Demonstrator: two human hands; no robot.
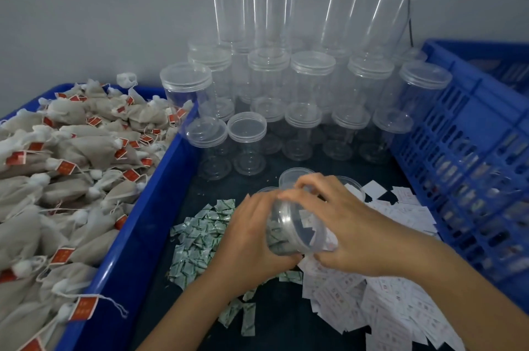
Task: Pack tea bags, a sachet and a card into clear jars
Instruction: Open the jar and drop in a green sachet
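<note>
Right now the jar (289,224) is off the table (286,330), held between both hands above the seam where the sachets (197,239) meet the cards (400,302). The left grip (252,236) is wrapped round the body near the base. The right grip (352,224) is curled over the wide rim end, fingers on top and thumb beneath. Both are clamped on the jar, none of their fingers spread.

Holding it this way looks like a twisting hold: one hand steadies the body while the other works the rim, probably to take the lid off. Whether a lid sits on that end I cannot tell through the clear plastic. Keeping the jar low and central likely puts both small piles within easy reach, with the tea bags (57,164) in the bin (137,224) just to the left.

The jar lies nearly on its side. Its long axis runs roughly left to right, and the round rim end faces right and toward the person, slightly downward. The base points left into the palm. Nothing clearly sits inside it; the pale shapes in it may only be cards seen through the wall.

More jars (286,79) stand stacked against the wall behind.
</note>
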